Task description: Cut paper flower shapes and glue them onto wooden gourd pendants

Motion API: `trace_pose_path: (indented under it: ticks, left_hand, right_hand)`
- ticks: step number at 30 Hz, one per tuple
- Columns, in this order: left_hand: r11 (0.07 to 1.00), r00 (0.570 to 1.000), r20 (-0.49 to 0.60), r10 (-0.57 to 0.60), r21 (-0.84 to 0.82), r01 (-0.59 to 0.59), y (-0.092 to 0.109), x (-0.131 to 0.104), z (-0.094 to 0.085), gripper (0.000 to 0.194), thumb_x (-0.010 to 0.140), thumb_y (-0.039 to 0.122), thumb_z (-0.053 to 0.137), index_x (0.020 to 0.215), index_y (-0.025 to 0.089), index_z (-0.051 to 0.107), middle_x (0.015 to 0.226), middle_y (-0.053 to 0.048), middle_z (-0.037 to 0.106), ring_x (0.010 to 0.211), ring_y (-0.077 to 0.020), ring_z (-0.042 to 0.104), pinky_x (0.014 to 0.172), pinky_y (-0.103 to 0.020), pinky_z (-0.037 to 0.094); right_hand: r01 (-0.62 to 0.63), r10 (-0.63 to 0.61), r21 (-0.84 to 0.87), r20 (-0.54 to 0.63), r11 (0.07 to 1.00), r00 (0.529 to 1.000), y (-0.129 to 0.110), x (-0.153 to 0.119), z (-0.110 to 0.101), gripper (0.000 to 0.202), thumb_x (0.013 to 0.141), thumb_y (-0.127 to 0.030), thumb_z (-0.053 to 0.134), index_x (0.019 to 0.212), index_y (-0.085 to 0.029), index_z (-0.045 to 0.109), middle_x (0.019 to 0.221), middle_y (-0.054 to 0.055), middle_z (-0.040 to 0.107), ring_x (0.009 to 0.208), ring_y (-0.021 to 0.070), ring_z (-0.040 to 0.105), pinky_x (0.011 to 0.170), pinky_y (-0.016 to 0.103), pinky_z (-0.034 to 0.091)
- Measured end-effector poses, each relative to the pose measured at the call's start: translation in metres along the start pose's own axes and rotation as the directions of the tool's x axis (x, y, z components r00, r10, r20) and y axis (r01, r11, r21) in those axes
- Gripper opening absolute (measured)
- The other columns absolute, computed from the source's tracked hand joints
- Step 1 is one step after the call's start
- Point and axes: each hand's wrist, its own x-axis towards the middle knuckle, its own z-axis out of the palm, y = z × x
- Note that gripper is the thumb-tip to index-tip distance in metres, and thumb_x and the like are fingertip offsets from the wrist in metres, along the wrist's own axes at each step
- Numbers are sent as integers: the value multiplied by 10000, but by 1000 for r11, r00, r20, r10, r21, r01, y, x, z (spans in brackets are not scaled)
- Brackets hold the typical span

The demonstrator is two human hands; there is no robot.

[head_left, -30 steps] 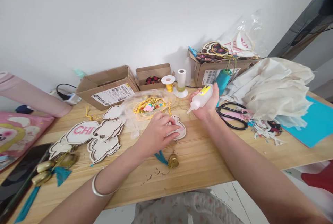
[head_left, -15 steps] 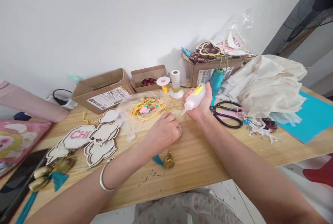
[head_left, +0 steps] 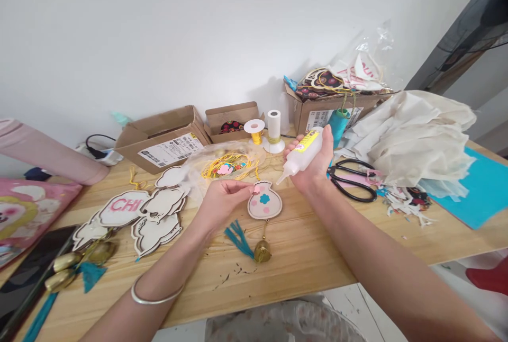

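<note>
A pouch-shaped ornament (head_left: 265,203), pale with a blue flower and pink patches, lies flat on the wooden table (head_left: 309,257). From its lower end hangs a brass bell (head_left: 262,251), with a blue tassel (head_left: 240,240) to the left. My left hand (head_left: 228,199) is pinched at the ornament's upper left edge; what lies between the fingertips is too small to name. My right hand (head_left: 311,164) is wrapped round a white squeeze bottle (head_left: 304,154) with a yellow label, its nozzle tilted down just right of the ornament's top.
Wooden cutouts (head_left: 159,212) and more bells (head_left: 65,270) lie at left. Behind stand cardboard boxes (head_left: 159,138), thread spools (head_left: 273,133) and a bag of yellow cord (head_left: 222,164). Black scissors (head_left: 353,180), cream fabric (head_left: 416,141) and a blue sheet (head_left: 476,188) are at right.
My left hand has moved left off the ornament, which now shows, and its fingertips are at the ornament's edge. The view has shifted slightly; my right hand still holds the bottle.
</note>
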Motion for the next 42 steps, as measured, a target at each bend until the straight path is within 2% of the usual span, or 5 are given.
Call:
trace_pose_path:
  ticks: [11,30,34,39,42]
  left_hand:
    - [906,980,99,-171,-375,196,-6,-10,12,240,626,306,758,774,119,733,775,-79,734,653,-127,658,696,-225,520]
    - [850,959,206,-194,-452,269,-6,-13,14,177,670,286,737,719,118,719,746,-75,730,634,-106,655,675,-196,531]
    - [840,956,205,-211,-461,285,-7,-13,13,188,658,289,746,725,115,718,755,-85,729,626,-112,654,685,-214,536]
    - [854,964,195,-181,-454,253,-9,-12,12,189,679,307,724,747,131,726,771,-76,733,656,-116,659,703,-219,530]
    - [945,988,126,-83,-304,119,-5,-11,12,189,702,325,695,769,152,732,785,-60,736,687,-138,666,713,-239,527]
  right_hand:
    - [548,-436,-247,391,799,811,17,-42,13,416,696,-624,507,569,-231,553,505,-16,471,442,129,473,420,283,365]
    - [663,-429,-279,580,695,693,21,-50,3,394,681,-608,553,641,-222,623,562,10,510,498,152,491,483,317,373]
    - [608,-394,-253,568,752,723,21,-46,4,378,730,-562,505,659,-208,614,560,4,511,478,140,496,462,300,362]
    - [299,-271,-134,190,945,944,1,-21,2,463,717,-649,386,607,-218,515,503,-31,470,443,101,470,422,248,373]
    - [40,-27,-152,89,988,996,-17,-5,1,441,667,-666,379,583,-240,457,476,-60,429,422,70,446,433,214,386]
